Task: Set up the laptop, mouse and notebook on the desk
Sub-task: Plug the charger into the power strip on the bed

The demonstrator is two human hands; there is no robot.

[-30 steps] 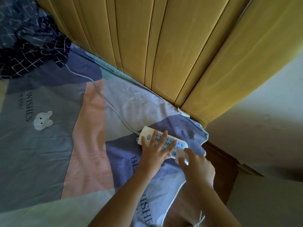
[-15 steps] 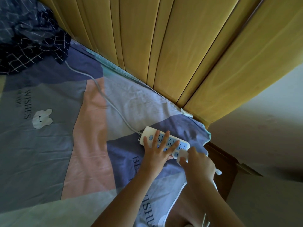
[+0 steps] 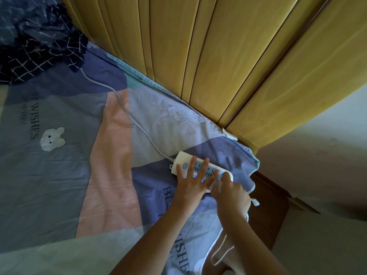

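Note:
A white power strip (image 3: 183, 162) with blue sockets lies on the patterned bedsheet (image 3: 59, 175) near the bed's corner. My left hand (image 3: 193, 182) lies flat on the strip with straight, spread fingers, pressing it down. My right hand (image 3: 231, 192) grips a white plug (image 3: 216, 183) at the strip's near right end; whether the plug sits in a socket is hidden by my fingers. A white cable (image 3: 218, 253) runs from that hand down toward the lower edge. No laptop, mouse or notebook is in view.
The strip's grey cord (image 3: 127, 114) runs left across the bed under a dark checked blanket (image 3: 35, 46). A yellow wooden panel wall (image 3: 218, 56) borders the bed. A brown wooden piece of furniture (image 3: 270, 211) stands beside the bed's corner, against a pale wall (image 3: 317, 155).
My right hand has shifted slightly with the white plug at the strip's right end. The left hand stays flat on the strip. The camera has drifted a little.

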